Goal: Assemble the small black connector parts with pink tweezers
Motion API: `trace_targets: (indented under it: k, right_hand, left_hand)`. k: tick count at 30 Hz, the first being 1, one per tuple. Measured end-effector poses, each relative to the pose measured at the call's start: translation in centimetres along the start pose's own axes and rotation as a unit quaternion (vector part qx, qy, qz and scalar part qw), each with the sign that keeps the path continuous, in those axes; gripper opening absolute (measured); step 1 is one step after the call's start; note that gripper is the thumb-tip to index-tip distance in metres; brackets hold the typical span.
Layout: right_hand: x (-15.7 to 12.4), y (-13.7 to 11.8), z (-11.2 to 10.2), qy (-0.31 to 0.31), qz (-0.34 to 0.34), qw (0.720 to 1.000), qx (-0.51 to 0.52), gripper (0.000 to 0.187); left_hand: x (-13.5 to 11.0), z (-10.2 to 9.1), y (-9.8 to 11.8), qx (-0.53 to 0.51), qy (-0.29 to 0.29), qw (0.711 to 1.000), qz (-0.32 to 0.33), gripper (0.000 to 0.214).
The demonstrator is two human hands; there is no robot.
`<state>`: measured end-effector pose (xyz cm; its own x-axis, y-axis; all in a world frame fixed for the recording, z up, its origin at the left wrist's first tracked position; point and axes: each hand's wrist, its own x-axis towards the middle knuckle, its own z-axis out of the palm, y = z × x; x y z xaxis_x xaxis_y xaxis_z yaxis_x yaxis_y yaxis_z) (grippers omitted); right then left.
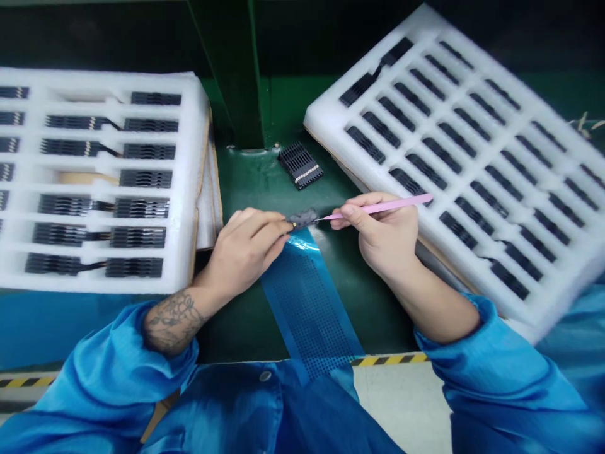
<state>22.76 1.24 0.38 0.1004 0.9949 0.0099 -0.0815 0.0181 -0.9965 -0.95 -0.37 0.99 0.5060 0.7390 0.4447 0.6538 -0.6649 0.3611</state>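
Observation:
Between the fingertips of my left hand (pixel 253 246) is a small dark, flat part (pixel 305 219) with a gold-coloured spot near its left end. My right hand (pixel 385 233) pinches pink tweezers (pixel 387 205), whose tip reaches the right end of that part. Whether the tip touches it I cannot tell. Just below my left fingertips runs a blue perforated strip (pixel 312 302), extending down toward my lap. A row of black flat pieces (pixel 300 165) with a pale band across it lies on the green tabletop (pixel 246 183) beyond my hands.
On the left, a white foam tray (pixel 189 151) holds bundles of black parts in slots, with cardboard under it. A second foam tray (pixel 326 113), set at an angle, fills the right side. A dark green post (pixel 236 75) rises at the back. Yellow-black tape (pixel 392 360) marks the near edge.

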Motion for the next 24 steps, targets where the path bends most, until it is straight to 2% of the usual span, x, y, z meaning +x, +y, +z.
trace_targets:
  k: [3,9,24]
  right_hand:
    - [0.0,-0.1,0.0,-0.006,0.016,0.999,-0.032,0.017]
    - [0.1,-0.4,0.3,-0.005,0.017,0.996,-0.082,0.019]
    - [0.5,-0.4,1.0,0.012,0.019,0.995,-0.099,0.024]
  left_hand:
    - [-0.5,0.1,0.1,-0.005,-0.019,1.000,0.006,0.008]
    - [-0.5,0.5,0.0,-0.014,-0.007,1.000,0.009,0.007]
    - [-0.4,0.6,0.2,-0.033,-0.010,0.999,-0.012,0.008]
